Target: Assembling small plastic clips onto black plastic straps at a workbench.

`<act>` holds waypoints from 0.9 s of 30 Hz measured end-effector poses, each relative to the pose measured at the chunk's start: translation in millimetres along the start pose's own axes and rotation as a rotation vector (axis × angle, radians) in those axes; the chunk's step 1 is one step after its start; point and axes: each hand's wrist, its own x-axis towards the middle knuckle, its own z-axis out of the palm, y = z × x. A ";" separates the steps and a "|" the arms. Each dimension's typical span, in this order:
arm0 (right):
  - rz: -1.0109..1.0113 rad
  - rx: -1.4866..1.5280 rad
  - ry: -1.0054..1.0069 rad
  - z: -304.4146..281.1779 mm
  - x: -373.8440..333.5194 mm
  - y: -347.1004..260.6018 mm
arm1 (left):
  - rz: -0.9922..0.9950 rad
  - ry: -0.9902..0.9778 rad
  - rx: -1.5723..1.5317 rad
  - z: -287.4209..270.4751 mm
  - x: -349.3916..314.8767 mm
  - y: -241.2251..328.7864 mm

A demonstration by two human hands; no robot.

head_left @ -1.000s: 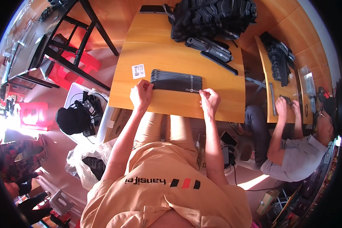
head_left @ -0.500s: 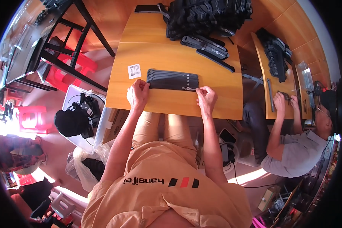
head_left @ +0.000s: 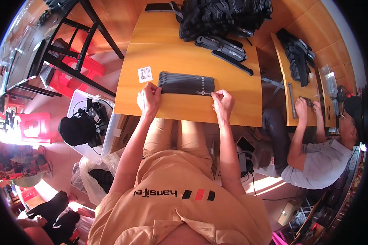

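Note:
Several flat black strips (head_left: 186, 84) lie overlapped in an even, stepped row on the wooden table (head_left: 192, 108), each with a small pale mark near its right end. My left hand (head_left: 149, 100) pinches the left end of the nearest strip between thumb and fingertips. At that strip's right end, my right hand (head_left: 223, 106) has thumb and fingers closed on the corner. A white printed card (head_left: 144, 74) lies just beyond my left hand. Farther back, a loose bundle of similar black strips (head_left: 223, 51) rests at an angle.
A tall heap of black strips (head_left: 225, 18) and a dark flat device (head_left: 158, 7) occupy the far table edge. At right, a co-worker (head_left: 319, 159) handles a dark piece at another table. Left of me stands a clear bin (head_left: 79, 98) with black items and cables.
My hands and the strips keep nearly the same positions, with only a slight shift of the whole view. At lower left, people in the background have moved.

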 end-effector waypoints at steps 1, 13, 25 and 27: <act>-0.002 -0.004 0.000 0.4 0.3 1.3 | -0.012 -0.004 0.011 -0.1 0.1 0.0; 0.025 -0.061 -0.024 -1.7 5.8 -0.7 | -0.092 -0.098 -0.040 2.2 16.1 -13.7; -0.078 -0.153 -0.054 -17.8 10.4 13.6 | 0.019 0.034 -0.314 -15.3 6.5 -5.9; -0.182 -0.285 -0.018 -17.5 7.5 7.5 | 0.175 0.049 -0.237 -10.2 -1.0 -5.1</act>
